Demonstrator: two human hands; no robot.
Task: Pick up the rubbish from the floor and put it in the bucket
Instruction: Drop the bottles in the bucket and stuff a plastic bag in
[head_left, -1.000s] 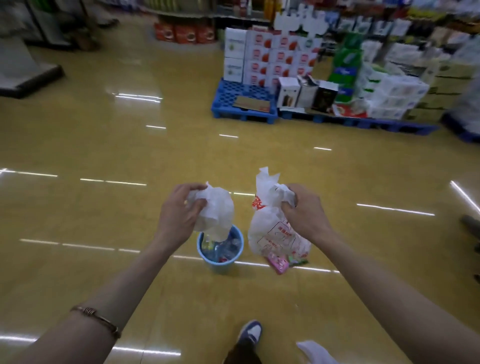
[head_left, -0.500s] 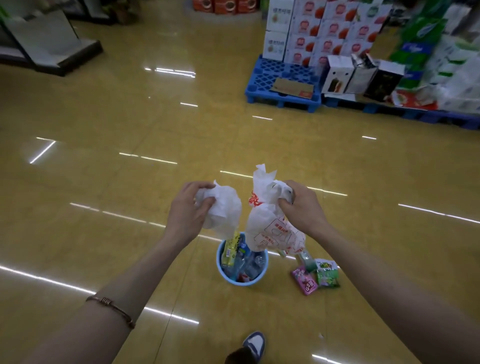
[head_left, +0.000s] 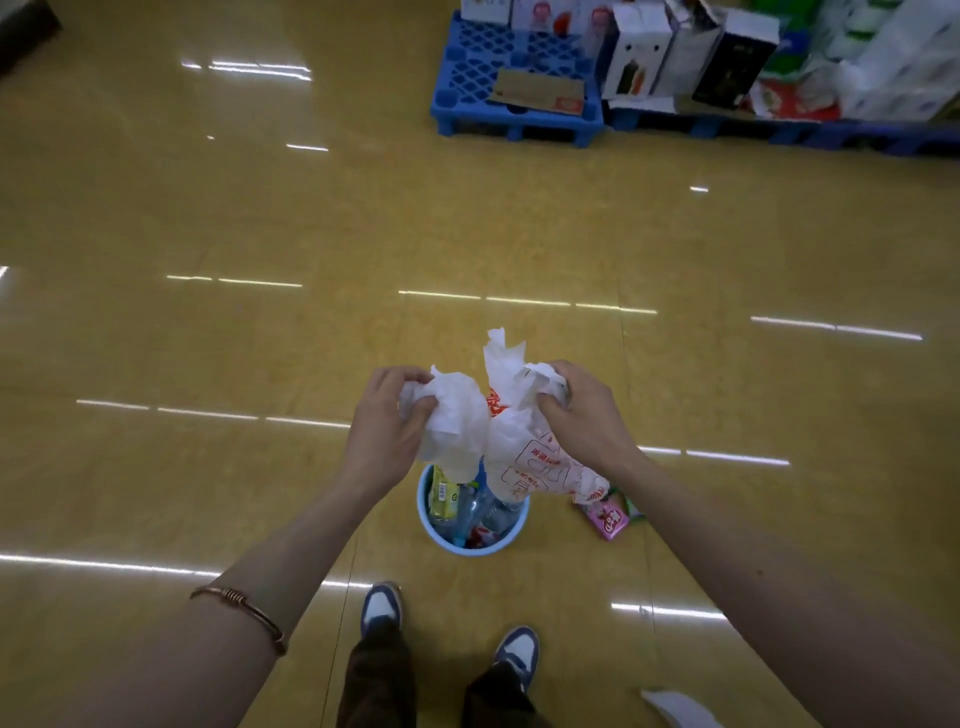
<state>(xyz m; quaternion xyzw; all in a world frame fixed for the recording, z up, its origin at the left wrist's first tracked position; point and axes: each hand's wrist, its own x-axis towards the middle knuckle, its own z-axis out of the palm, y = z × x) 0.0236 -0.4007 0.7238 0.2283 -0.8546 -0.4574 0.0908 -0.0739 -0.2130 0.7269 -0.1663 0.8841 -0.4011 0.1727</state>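
Observation:
A small light-blue bucket (head_left: 470, 545) stands on the yellow floor just ahead of my feet, holding bottles and wrappers. My left hand (head_left: 382, 423) grips a crumpled white plastic bag (head_left: 454, 421) above the bucket's left side. My right hand (head_left: 582, 415) grips a white plastic bag with red print (head_left: 530, 457), which hangs over the bucket's right rim. The two bags touch each other. Pink and green snack wrappers (head_left: 610, 517) lie on the floor right of the bucket.
Blue plastic pallets (head_left: 514, 106) with stacked cartons and boxes line the far right of the floor. A white scrap (head_left: 675, 704) lies at the bottom right near my right shoe. My two shoes stand just behind the bucket.
I have stepped closer, so the bucket now sits just ahead of my feet. Both hands have come together, the two bags now touching above it.

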